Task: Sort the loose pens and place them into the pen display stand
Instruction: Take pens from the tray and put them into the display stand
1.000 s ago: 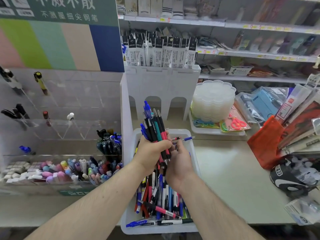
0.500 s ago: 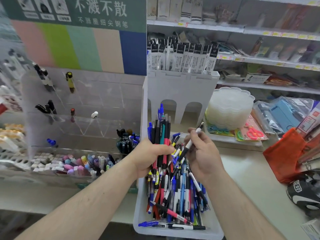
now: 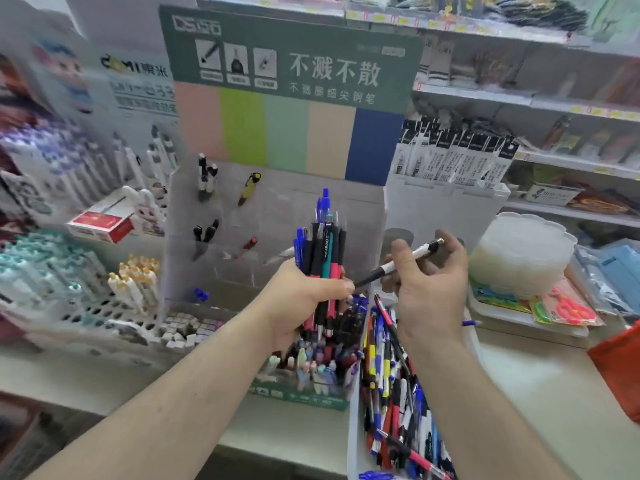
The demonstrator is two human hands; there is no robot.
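One white pen (image 3: 401, 263) pinched in right hand (image 3: 431, 292) fingers (image 3: 398, 245).

Bright, even indoor light fills the frame, with only soft, faint shadows. Motion blur smears the left edge and the upper right; the centre is sharper. Wide-angle distortion bends the shelves (image 3: 519, 98) at the upper right.

hands (image 3: 367, 299): 2 | white pen (image 3: 401, 263): 1 | pen bundle (image 3: 323, 251): 1 | pen tray (image 3: 353, 441): 1
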